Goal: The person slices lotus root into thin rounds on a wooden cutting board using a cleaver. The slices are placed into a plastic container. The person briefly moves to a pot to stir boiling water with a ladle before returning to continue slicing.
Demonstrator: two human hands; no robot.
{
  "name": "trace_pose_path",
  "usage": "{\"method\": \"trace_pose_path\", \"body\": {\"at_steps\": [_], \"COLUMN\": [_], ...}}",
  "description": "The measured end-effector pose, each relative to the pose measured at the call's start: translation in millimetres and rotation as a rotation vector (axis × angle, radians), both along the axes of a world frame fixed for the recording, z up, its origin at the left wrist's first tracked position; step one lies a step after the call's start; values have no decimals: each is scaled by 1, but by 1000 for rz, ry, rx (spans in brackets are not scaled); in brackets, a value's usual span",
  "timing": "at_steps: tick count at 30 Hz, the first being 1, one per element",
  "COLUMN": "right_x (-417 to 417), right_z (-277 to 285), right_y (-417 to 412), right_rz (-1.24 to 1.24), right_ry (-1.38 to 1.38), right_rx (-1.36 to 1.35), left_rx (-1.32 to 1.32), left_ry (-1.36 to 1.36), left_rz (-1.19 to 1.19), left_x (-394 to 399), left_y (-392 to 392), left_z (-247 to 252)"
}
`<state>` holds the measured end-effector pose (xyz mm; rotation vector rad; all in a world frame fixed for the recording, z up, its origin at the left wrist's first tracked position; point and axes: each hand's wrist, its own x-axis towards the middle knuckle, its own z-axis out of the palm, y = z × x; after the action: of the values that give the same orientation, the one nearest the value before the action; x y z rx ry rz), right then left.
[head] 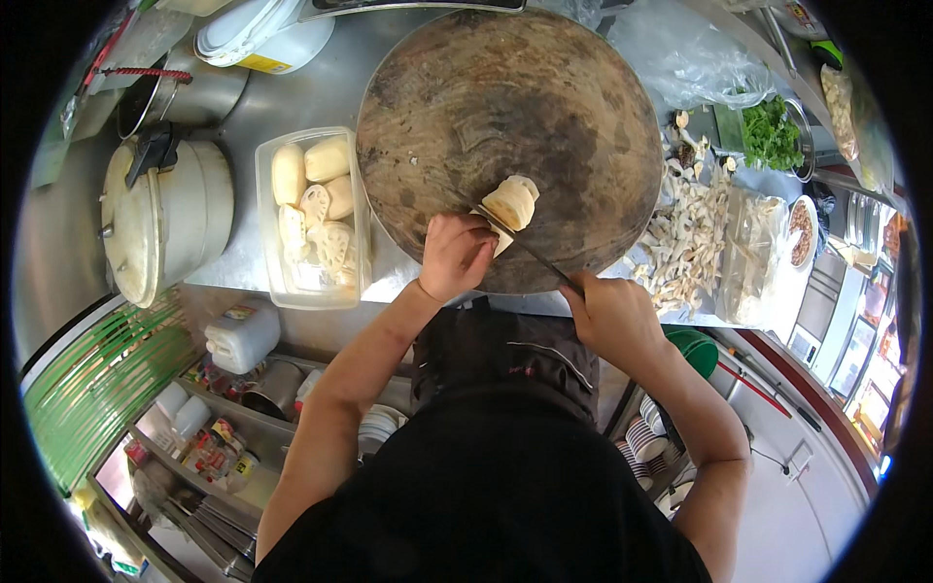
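Note:
A round wooden chopping block (503,95) lies in front of me on the metal counter. Near its front edge my right hand (617,313) grips the handle of a knife (541,260), whose blade reaches left and away across a lotus root. On the far side of the blade rests a cluster of cut lotus root slices (512,201). My left hand (458,251) holds the remaining lotus root piece (504,240) on the near side, fingertips close to the blade. Fingers partly cover that piece.
Left of the block stands a plastic tub (313,295) with peeled lotus roots and cut pieces. A pressure cooker (186,211) is farther left. Sliced mushrooms (689,237), leafy greens (773,133) and a plastic bag (685,51) lie on the right. A white bucket (299,44) is at back left.

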<state>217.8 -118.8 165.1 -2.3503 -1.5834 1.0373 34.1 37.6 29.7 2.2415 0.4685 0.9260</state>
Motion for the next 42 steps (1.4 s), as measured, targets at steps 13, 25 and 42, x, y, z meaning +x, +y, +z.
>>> {"method": "trace_pose_path", "body": {"at_steps": [13,25,42], "right_x": [-4,-10,-9], "right_z": [-7,-45,-36], "right_y": [16,34,30], "right_rz": [-18,-4,5], "right_ry": [-3,-54,-66], "right_rx": [8,56,43], "left_rx": [-16,-17,17], "left_ry": [-10,19,-7], "left_rz": [12,-25,-12], "left_x": [0,0,-1], "left_y": [0,-4,0], "left_z": [-4,-4,-9]}}
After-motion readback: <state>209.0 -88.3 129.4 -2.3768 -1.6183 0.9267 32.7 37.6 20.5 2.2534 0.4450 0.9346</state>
